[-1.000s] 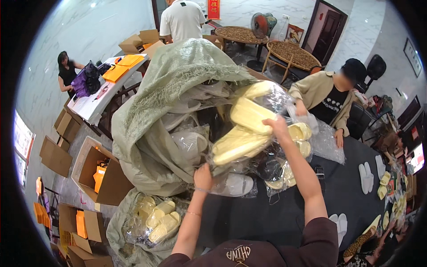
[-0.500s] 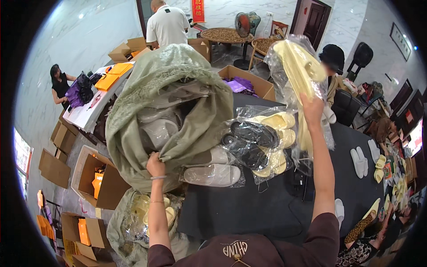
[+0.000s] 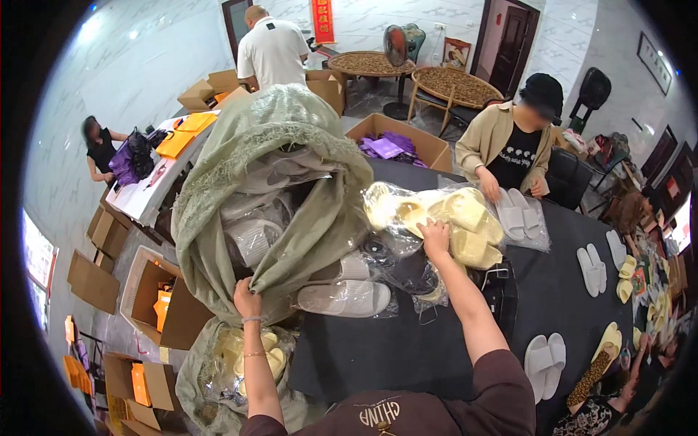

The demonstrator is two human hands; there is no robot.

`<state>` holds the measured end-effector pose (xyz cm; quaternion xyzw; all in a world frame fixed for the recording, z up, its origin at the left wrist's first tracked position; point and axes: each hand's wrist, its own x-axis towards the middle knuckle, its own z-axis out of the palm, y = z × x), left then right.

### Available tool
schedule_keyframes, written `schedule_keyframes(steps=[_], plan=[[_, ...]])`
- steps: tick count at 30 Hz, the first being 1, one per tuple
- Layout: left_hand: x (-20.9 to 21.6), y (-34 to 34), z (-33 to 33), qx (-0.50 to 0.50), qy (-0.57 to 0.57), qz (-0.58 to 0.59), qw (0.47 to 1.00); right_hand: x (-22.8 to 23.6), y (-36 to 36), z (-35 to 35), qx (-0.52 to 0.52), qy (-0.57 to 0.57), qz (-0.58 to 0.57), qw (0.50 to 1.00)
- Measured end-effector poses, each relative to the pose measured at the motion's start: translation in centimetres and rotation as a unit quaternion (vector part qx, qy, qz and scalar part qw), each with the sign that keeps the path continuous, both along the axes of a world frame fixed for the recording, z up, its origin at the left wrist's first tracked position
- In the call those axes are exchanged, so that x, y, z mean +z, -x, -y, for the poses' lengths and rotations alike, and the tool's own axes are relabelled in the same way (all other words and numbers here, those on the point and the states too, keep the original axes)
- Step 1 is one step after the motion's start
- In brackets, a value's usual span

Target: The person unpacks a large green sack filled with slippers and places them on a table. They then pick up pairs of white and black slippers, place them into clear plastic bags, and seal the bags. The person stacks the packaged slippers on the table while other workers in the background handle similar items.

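My left hand [image 3: 247,296] is closed on the gathered edge of a big green woven sack [image 3: 207,203], pulling its mouth aside. Inside the sack lie grey slippers [image 3: 254,241] in clear plastic. Beyond the middle of the table, my right hand [image 3: 435,238] grips yellow slippers [image 3: 472,211] in a clear bag, which rest on the other bagged pairs. Black slippers [image 3: 396,256] are mostly covered beneath them. Bagged grey slippers [image 3: 345,298] lie between the sack and that pile.
A black-covered table [image 3: 392,356] spreads before me. Across it, a person [image 3: 509,145] handles white bagged slippers [image 3: 520,214]. Loose white slippers [image 3: 545,367] lie at right. A second sack [image 3: 200,370] with yellow slippers stands lower left, near open cartons [image 3: 185,312].
My right hand has lowered the yellow slippers from the raised position at right, leftward onto the pile. The person across the table is now uncovered. My left hand keeps hold of the sack.
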<state>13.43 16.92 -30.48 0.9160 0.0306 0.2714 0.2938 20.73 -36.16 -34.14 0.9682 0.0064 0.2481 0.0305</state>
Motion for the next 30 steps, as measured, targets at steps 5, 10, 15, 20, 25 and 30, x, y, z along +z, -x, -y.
schedule_keyframes(steps=[5,10,15,20,25,30], plan=[[-0.6,1.3,-1.1,-0.110,-0.107,-0.040,0.987,-1.2,-4.8,-1.2,-0.050,0.008,-0.160,0.986],[-0.7,2.0,-1.2,-0.118,-0.128,-0.124,0.977,-0.6,-5.1,-0.6,0.044,-0.026,-0.225,0.973],[0.3,3.0,0.1,-0.143,-0.181,-0.124,0.965,4.6,-0.3,-4.4,0.042,-0.073,-0.180,0.980],[-0.2,4.0,1.5,-0.136,-0.185,-0.102,0.968,3.9,6.4,-8.3,-0.055,-0.262,0.068,0.961],[-1.3,4.5,1.0,-0.129,-0.210,-0.116,0.962,-2.0,7.5,-0.2,-0.322,-0.486,0.085,0.808],[-1.4,4.0,2.7,-0.125,-0.218,-0.116,0.961,-7.6,7.1,9.0,-0.328,-0.464,-0.008,0.823]])
